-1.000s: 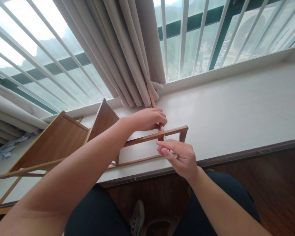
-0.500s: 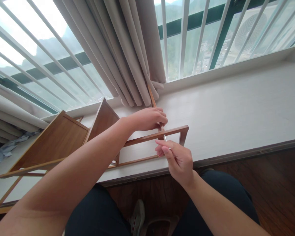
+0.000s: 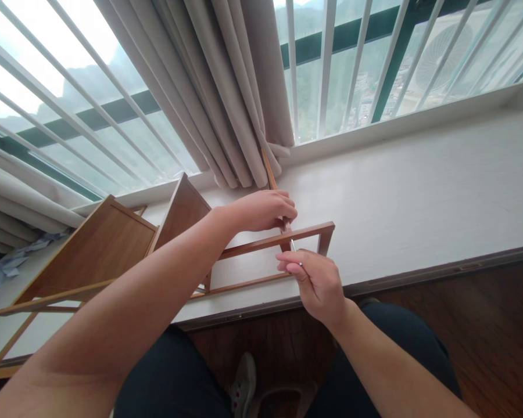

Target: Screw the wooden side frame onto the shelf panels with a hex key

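Observation:
A brown wooden shelf frame (image 3: 113, 247) lies on its side on the white window ledge (image 3: 418, 197). My left hand (image 3: 264, 210) is closed around a thin wooden slat (image 3: 268, 171) that rises from the frame's top rail (image 3: 270, 240) toward the curtain. My right hand (image 3: 316, 284) pinches a small metal tool (image 3: 293, 246) whose tip meets the joint where slat and rail cross. Most of the tool is hidden by my fingers.
Beige curtains (image 3: 230, 87) hang in folds behind the slat, in front of a barred window (image 3: 353, 58). Crumpled bluish wrapping (image 3: 4, 267) lies at the far left of the ledge. Below are dark wooden floor (image 3: 483, 325), my knees and a grey shoe (image 3: 244, 383).
My right hand has shifted a little and turned at the wrist while keeping its pinch on the tool. My left hand and the frame have stayed put.

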Demonstrator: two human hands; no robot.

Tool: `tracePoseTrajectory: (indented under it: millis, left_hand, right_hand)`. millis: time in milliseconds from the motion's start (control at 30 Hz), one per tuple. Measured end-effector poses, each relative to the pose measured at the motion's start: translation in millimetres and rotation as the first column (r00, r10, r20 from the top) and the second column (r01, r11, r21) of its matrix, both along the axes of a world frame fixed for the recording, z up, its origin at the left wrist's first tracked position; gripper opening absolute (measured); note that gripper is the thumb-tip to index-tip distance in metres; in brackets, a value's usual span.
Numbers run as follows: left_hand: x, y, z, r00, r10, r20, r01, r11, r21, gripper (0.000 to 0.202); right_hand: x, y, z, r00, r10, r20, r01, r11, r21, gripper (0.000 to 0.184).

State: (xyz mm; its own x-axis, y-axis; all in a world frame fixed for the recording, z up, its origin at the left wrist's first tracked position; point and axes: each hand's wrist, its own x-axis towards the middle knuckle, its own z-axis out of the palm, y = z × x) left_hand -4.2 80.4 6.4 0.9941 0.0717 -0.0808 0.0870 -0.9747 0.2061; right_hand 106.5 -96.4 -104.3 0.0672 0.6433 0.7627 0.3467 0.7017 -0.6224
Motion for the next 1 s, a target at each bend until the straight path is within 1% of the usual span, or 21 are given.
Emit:
tracePoseTrajectory:
  millis: [233, 433, 667, 833, 900, 1000]
  left_hand:
    - [-0.3, 1.0, -0.5, 1.0, -0.002, -0.007, 0.002, 1.0, 0.008, 0.018]
    - [-0.6, 2.0, -1.6, 1.0, -0.004, 0.008, 0.004, 1.0, -0.006, 0.018]
    - [-0.5, 1.0, -1.1, 1.0, 0.006, -0.007, -0.006, 1.0, -0.018, 0.019]
    - [-0.1, 1.1, -1.2, 1.0, 0.008, 0.024, -0.007, 0.998, -0.056, 0.02]
    - [-0.3, 1.3, -1.1, 0.999, 0.01, 0.037, -0.008, 0.998, -0.066, 0.021]
    - [-0.3, 0.9, -0.8, 0.999, 0.01, 0.036, -0.008, 0.998, -0.06, 0.021]
  right_hand:
    - [3.0, 1.5, -0.6, 0.999, 0.01, 0.047, -0.011, 1.0, 0.009, 0.018]
    - [4.6, 1.3, -0.6, 0.997, 0.024, 0.07, -0.023, 1.0, -0.014, 0.016]
    - [4.3, -2.8, 2.2, 0.996, 0.071, -0.058, -0.074, 0.996, -0.05, 0.019]
    - [4.7, -4.0, 2.1, 0.987, 0.107, -0.122, -0.12, 0.988, -0.101, 0.032]
    - [5.0, -4.5, 1.4, 0.99, 0.114, -0.085, -0.121, 0.99, -0.075, 0.033]
    - [3.3, -7.1, -0.4, 0.989, 0.149, 0.009, -0.149, 0.989, 0.02, 0.032]
